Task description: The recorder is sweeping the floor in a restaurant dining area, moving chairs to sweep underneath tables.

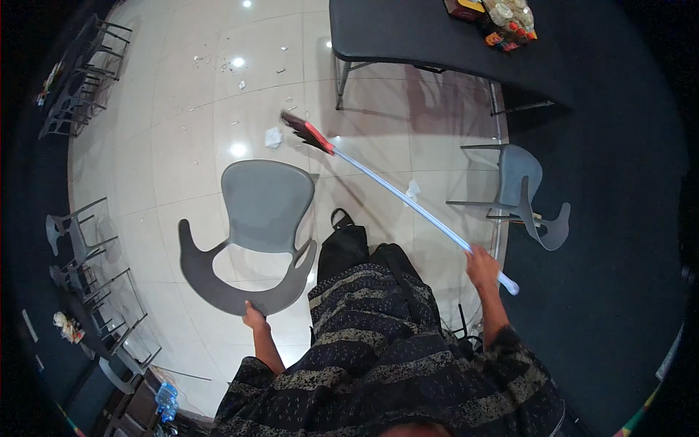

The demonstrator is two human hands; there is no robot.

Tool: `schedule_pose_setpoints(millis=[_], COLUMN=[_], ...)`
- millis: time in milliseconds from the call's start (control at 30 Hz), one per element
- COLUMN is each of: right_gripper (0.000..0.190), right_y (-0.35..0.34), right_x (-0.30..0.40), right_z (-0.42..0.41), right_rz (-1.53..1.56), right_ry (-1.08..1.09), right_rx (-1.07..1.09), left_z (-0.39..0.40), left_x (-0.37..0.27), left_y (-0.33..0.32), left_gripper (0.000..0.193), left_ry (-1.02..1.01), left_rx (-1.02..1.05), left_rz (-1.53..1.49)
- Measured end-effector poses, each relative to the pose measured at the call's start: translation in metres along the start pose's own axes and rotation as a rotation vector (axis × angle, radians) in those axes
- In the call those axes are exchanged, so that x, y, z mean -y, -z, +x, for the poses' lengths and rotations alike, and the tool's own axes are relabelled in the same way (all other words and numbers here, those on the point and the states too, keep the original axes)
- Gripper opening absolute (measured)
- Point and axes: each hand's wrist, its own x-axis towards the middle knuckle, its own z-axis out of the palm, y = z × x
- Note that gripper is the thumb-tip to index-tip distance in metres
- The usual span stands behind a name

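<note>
My left hand [255,318] grips the top of the backrest of a grey plastic chair [267,205], thumb over the rim. The chair stands in front of me to the left, its legs mostly hidden under the seat. My right hand [481,266] is closed around the upper handle of a broom [404,196] with a pale blue shaft. The broom slants away to the left, and its red and dark head [307,133] is over the tiled floor beyond the chair. A crumpled white paper [273,138] lies close to the bristles. Another white paper [413,189] is beside the shaft.
Small litter [242,85] is scattered over the floor tiles ahead. A black table [404,33] at the upper right bears a pack of bottles [510,24]. One grey chair [519,169] stands by the right wall; several more [82,235] line the left. A blue water jug [166,401] is lower left.
</note>
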Motion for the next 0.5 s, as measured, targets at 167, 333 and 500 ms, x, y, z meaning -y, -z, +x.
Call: schedule_pose_setpoints(millis=[167, 333, 500], right_gripper=[0.019, 0.019, 0.019], right_y=[0.061, 0.054, -0.024], right_x=[-0.076, -0.096, -0.113], right_z=[-0.097, -0.097, -0.002], right_rz=[-0.170, -0.292, -0.383], right_ry=[-0.133, -0.396, -0.421], right_rx=[-0.027, 0.075, 0.038], left_z=[0.023, 0.008, 0.011], left_x=[0.013, 0.004, 0.005], left_y=[0.017, 0.006, 0.008], left_gripper=[0.042, 0.042, 0.044], left_ry=[-0.016, -0.001, 0.001], left_rx=[-0.002, -0.017, 0.063], left_rz=[0.007, 0.025, -0.012])
